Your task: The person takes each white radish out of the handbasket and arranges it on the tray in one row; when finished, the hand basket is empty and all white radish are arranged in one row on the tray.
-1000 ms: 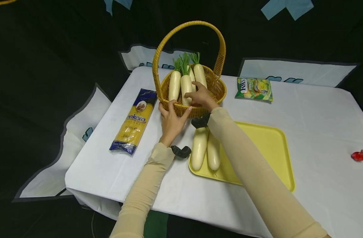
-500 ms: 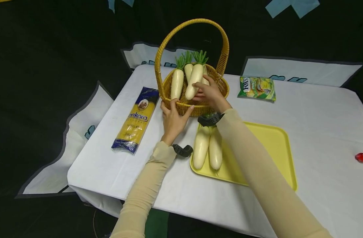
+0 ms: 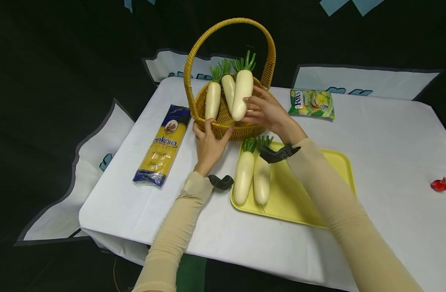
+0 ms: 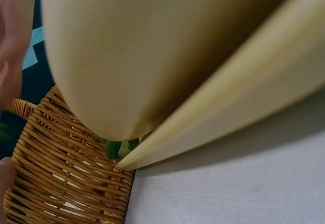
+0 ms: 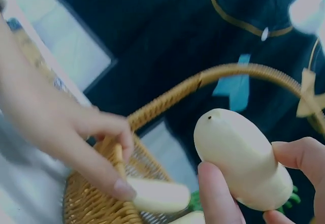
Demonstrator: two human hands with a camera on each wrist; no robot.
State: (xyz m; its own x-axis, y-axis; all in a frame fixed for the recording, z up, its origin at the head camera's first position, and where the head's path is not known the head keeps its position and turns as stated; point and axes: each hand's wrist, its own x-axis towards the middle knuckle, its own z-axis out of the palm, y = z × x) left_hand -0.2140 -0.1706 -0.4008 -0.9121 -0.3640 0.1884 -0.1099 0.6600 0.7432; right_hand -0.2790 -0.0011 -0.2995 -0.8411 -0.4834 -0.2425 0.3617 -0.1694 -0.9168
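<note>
In the head view my right hand [image 3: 270,112] holds a white radish [image 3: 242,93] with green leaf stubs, tilted over the wicker basket [image 3: 244,133]. The right wrist view shows thumb and fingers pinching this radish [image 5: 233,155], its root end towards the camera. My left hand [image 3: 209,149] grips the basket's near rim, thumb and fingers spread along it. Inside the basket lean a left radish [image 3: 213,100] and a middle radish [image 3: 228,90]. More leaves show behind the held radish; what they belong to is mostly hidden. A blurred pale shape fills much of the left wrist view.
A yellow tray [image 3: 299,198] bears two radishes [image 3: 243,178] at its left side, near my right wrist. Left of the basket lies a pasta packet [image 3: 162,146]. A green candy bag [image 3: 312,104] and a small red item [image 3: 440,185] lie to the right.
My right hand has taken hold of the front radish, lifted it from its leaning place and moved it up and rightward. The left hand keeps its grip on the rim.
</note>
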